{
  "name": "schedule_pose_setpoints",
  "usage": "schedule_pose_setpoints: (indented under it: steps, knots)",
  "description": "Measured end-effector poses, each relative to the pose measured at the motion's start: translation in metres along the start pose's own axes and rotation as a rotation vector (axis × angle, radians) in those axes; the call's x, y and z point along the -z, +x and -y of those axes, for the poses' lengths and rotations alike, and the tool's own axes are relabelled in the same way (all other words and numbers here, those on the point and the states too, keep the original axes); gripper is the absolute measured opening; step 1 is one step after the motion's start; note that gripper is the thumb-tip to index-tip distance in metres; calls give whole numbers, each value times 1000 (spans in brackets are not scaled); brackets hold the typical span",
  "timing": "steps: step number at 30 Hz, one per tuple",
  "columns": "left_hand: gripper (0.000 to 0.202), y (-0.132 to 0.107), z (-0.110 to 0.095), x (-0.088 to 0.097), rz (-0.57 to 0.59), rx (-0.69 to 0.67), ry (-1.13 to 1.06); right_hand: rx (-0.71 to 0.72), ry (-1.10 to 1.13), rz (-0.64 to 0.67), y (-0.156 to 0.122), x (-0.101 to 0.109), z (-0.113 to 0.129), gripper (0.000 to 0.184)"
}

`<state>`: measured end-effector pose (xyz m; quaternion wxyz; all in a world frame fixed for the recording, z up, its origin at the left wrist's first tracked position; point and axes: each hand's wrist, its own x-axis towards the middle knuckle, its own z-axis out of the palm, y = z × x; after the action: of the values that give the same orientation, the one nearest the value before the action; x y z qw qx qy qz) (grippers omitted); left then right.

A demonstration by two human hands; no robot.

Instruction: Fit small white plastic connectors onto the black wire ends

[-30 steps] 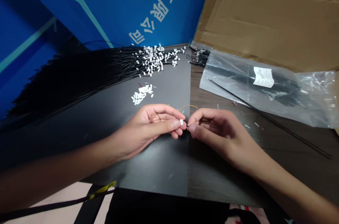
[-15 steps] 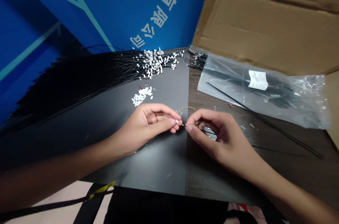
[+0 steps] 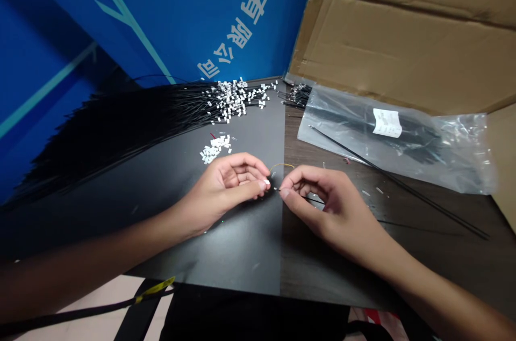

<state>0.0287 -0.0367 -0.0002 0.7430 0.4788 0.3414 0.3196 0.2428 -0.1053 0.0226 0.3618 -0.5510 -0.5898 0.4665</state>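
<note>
- Connector (image 3: 266, 182) is sitting pinched in the left hand (image 3: 229, 185).
- Wire (image 3: 314, 200) is pointing leftward toward it (tip (image 3: 276, 188) just apart), the right hand (image 3: 338, 212) pinching.

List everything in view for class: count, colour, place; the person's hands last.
Table: one, grey and brown, beneath
Panel: uncertain, blue, back left
Cardboard: uncertain, brown, back right
Bag: one, clear, right
Bagged wires: many, black, right
Label: one, white, on bag
White-tipped wires: many, black, back left
Loose connectors: many, white, centre-left
Loose wires: about two, black, right
Strand: one, yellow, centre
Scraps: several, clear and red, scattered
Cable: one, black, lower left
Held connector: one, white, centre
Held wire: one, black, centre
Left hand: one, bare, centre-left
Right hand: one, bare, centre-right
</note>
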Motion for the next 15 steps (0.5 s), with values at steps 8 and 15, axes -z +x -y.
schedule_pose_setpoints:
  steps: [8,15]
  knots:
    - [18,0,4,1,17,51,-8,-9,50,31,1,1,2,14]
    - [18,1,2,-1,-14,38,-29,-23,42,22,1,0,3,16]
